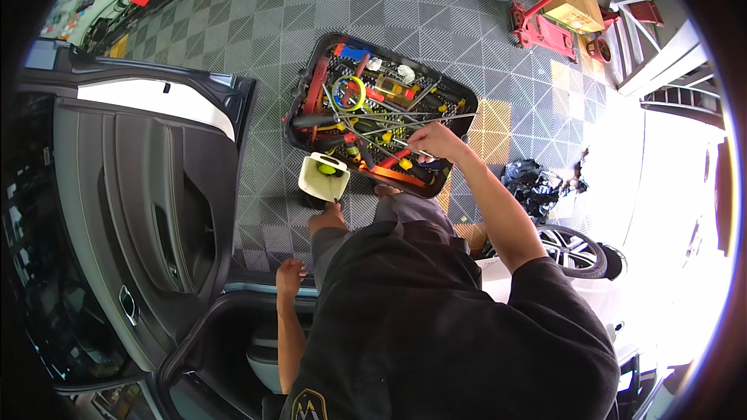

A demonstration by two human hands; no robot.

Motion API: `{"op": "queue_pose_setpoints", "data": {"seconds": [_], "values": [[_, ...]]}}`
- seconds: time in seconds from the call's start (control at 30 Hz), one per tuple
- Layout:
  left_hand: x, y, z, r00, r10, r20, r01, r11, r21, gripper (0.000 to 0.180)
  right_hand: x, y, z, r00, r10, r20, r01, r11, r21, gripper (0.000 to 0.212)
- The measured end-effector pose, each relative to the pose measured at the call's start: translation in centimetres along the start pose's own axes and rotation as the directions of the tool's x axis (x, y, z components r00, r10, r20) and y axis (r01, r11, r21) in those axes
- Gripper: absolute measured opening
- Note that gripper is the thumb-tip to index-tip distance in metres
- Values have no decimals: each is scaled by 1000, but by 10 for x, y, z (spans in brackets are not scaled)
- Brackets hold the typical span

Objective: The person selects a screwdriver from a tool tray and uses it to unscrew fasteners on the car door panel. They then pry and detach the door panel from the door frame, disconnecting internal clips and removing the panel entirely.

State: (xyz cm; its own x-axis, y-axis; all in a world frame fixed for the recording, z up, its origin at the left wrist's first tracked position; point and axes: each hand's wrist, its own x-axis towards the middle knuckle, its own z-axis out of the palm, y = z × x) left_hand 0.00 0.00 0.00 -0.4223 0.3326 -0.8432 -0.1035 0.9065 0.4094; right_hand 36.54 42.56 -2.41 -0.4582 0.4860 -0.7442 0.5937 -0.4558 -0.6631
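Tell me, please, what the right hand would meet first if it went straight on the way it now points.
The right hand points leftward over the black tray, so probably the loose hand tools lying in it; exact depth is unclear.

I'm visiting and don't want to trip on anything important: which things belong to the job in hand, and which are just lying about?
Seemingly part of it:
black tool tray, under the right hand
perhaps the pale container near it

Seemingly lying about:
red floor jack
cardboard box
crumpled black bundle

Tools (394, 92), some apparently screwdrivers (313, 120), jumbled in black tray (470, 101)
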Motion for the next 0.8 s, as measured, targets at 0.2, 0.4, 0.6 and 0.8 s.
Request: {"op": "queue_pose_setpoints", "data": {"seconds": [0.2,0.4,0.6,0.8], "values": [[10,-2,-5,999,43,-6,-43,999,-7,23,-1,0,4,1000,-6,-14,6,1000,-1,20],[16,-2,-6,998,57,0,-57,998,-11,25,-15,-1,17,992,17,124,-11,998,-54,8],[7,-3,-7,996,83,-38,-80,994,79,28,-54,-5,-2,991,19,133,6,982,-187,8],[8,-6,2,1000,31,-5,-30,995,91,30,-70,9,-28,994,-27,105,75,871,-485,9]]}}
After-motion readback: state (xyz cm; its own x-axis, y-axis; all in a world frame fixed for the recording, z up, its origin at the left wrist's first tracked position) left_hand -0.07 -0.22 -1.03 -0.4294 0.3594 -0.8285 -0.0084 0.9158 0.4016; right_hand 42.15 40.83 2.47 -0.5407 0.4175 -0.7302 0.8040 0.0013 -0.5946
